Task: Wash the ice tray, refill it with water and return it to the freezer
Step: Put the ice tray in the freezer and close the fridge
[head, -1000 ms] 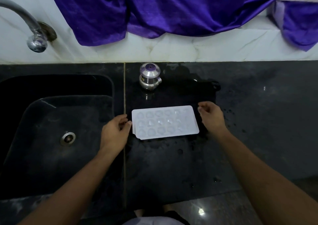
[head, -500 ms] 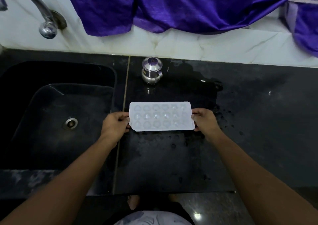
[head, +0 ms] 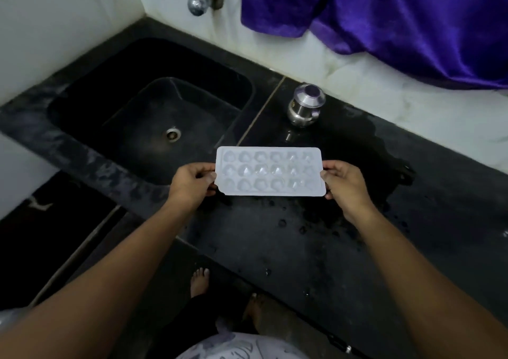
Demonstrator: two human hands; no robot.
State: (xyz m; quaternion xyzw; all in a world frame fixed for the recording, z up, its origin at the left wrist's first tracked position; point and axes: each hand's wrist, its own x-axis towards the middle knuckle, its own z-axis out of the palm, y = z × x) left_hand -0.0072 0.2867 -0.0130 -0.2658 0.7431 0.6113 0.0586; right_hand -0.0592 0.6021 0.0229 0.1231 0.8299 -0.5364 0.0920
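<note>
Above black counter (head: pixel 316 248), ice tray (head: pixel 268 172) gripped between left hand (head: pixel 189 184) and right hand (head: pixel 343 184).

Dim and cool throughout — small glints on the wet black table (head: pixel 302 248), straight edges bowed by wide-angle distortion, detail slightly soft.

blocked: steel pot (head: pixel 305 108) by wall; tap (head: pixel 198 1) behind sink (head: pixel 115 92) | free: wet counter (head: pixel 439 194) right
</note>
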